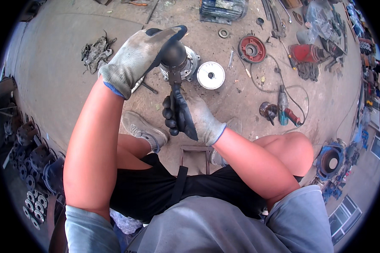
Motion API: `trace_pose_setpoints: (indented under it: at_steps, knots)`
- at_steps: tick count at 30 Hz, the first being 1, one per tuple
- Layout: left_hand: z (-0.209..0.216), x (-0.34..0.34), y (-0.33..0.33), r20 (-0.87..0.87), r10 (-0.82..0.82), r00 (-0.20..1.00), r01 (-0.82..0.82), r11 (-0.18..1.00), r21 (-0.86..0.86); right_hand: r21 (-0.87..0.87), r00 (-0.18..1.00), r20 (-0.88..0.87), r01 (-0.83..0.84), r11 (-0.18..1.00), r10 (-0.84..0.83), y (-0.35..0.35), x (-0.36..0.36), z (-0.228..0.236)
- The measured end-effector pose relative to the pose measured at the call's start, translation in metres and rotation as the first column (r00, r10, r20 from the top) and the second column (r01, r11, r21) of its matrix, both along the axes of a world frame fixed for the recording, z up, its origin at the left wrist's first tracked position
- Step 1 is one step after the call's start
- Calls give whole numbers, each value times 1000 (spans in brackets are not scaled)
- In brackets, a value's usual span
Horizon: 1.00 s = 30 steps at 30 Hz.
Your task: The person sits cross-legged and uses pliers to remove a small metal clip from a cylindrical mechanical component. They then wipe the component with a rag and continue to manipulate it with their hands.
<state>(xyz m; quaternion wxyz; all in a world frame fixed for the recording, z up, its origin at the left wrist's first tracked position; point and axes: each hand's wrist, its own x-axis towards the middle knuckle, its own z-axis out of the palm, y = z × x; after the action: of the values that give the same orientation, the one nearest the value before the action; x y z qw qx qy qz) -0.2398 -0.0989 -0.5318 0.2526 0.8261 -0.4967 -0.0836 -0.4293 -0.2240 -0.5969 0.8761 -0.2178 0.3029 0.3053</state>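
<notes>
My left hand [141, 57], in a grey glove with a dark palm, curls round a dark ball-shaped knob [173, 55]. Under that knob lies a silver flanged metal part [194, 63] on the ground. My right hand [190, 116], gloved alike, is closed round the handle of a dark metal tool [175, 80]. This tool reaches up to the neck below the knob; whether the two are one piece I cannot tell. Just right of the flanged part sits a pale round disc [211, 75] with a dark central hole. A dark rod [149, 87] lies below my left wrist.
A red round housing [252, 49], a ring [223, 33] and a spanner [231, 58] lie beyond the disc. To the right are a corded teal power tool [283, 107] and a red machine [304, 53]. A finned motor [223, 10] stands far off; a rag [98, 52] lies left.
</notes>
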Motion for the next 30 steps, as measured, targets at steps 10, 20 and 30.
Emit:
trace_pose_setpoints:
  at_steps: [10,20,30]
  knots:
    - [2,1,1,-85,7,996,-7,1000,10,-16,1000,-23,-12,1000,11,-1,3,11]
    - [-20,12,3,8,-110,994,109,981,-163,-178,1000,-8,-6,984,4,3,0,6]
    - [-23,12,5,77,-86,993,94,991,-96,-214,999,22,-31,976,36,0,-1,9]
